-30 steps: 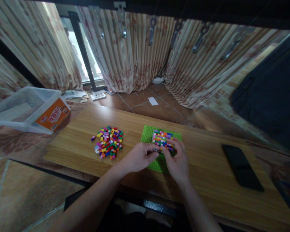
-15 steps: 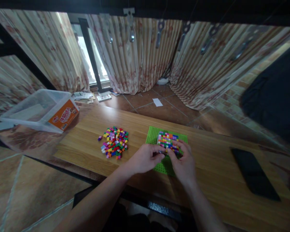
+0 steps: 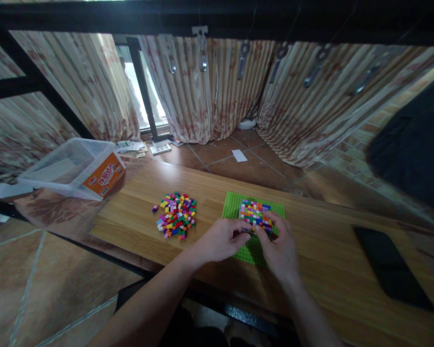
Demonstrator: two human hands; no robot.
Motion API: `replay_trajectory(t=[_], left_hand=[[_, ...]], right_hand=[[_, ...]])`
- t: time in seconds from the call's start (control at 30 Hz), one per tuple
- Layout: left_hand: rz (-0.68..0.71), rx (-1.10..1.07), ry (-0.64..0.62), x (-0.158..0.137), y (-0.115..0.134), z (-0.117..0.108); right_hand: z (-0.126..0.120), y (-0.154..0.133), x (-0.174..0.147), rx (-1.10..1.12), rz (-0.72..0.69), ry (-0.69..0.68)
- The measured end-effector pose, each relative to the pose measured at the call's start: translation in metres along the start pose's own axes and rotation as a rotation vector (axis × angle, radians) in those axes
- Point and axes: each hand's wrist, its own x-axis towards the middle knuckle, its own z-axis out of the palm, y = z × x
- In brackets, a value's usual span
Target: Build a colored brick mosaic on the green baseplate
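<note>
Multicoloured brick block [image 3: 251,208] in front of us, lying over the green baseplate [image 3: 251,253], towards its far half; whether it rests on the studs or is held just above them, we cannot tell. Our left hand [image 3: 224,238] reaches across the baseplate's near left part, thumb and forefinger close together at the block's near left corner; we cannot see whether a small brick is pinched between them. Our right hand [image 3: 280,241] bends in over the baseplate's right side, its thumb at the block's near edge and its fingers curved over the right part, touching it; how firmly it grips, we cannot tell.

Around the baseplate we see a wooden tabletop [image 3: 321,231]; well to the baseplate's right lies a flat black device [image 3: 393,267]; to its left we have a loose pile of small bricks [image 3: 177,214] in many colours, with a purple brick [image 3: 155,208] just apart from it.

Farther left of the baseplate, past the pile, stands a clear plastic box [image 3: 96,153] with an orange label [image 3: 104,174]; beyond the baseplate, a white sheet [image 3: 239,155] lies on brown floor tiles [image 3: 217,154]; farthest beyond it hang striped curtains [image 3: 227,86].
</note>
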Motion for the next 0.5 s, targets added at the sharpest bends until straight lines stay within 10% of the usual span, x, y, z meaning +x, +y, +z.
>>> replay_trajectory(t=[0.33, 0.5], left_hand=[[-0.268, -0.068, -0.039, -0.032, -0.019, -0.114], [-0.398, 0.303, -0.087, -0.036, -0.030, -0.117]], right_hand=[[-0.001, -0.003, -0.003, -0.067, 0.054, -0.024], [0.000, -0.002, -0.002, -0.069, 0.050, -0.036]])
